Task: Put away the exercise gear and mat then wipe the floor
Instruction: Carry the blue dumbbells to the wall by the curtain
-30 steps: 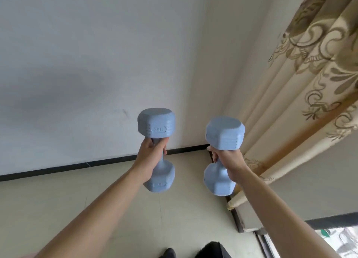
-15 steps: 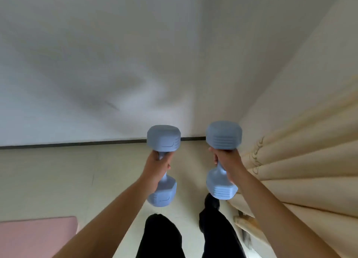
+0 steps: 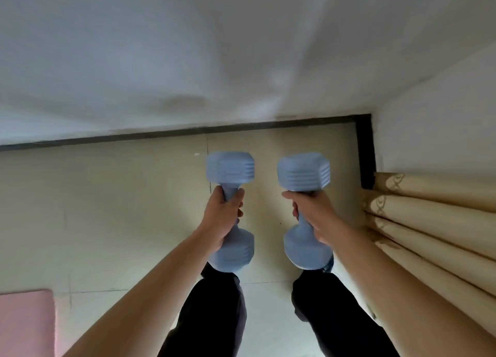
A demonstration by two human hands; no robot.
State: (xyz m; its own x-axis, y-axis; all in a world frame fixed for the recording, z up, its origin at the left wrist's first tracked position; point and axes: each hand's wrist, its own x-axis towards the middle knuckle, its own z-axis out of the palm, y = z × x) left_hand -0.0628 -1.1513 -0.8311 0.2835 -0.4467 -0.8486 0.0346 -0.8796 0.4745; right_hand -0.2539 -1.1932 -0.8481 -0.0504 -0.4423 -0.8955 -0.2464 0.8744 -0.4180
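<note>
I hold two light blue dumbbells upright above a beige tiled floor, near the room's corner. My left hand [image 3: 224,217] grips the handle of the left dumbbell [image 3: 231,168]. My right hand [image 3: 315,217] grips the handle of the right dumbbell [image 3: 304,172]. Both handles are hidden by my fingers. A pink exercise mat [image 3: 25,321] lies flat on the floor at the lower left, only its corner in view.
A white wall with a dark baseboard [image 3: 161,135] runs across ahead and turns at the corner [image 3: 363,125]. Beige patterned curtain folds [image 3: 429,222] hang along the right. My legs in black trousers [image 3: 214,316] stand below the dumbbells.
The view has tilted down toward the floor corner. Both dumbbells have dropped lower, from in front of the wall to over the tiles. The mat has come into sight at the lower left.
</note>
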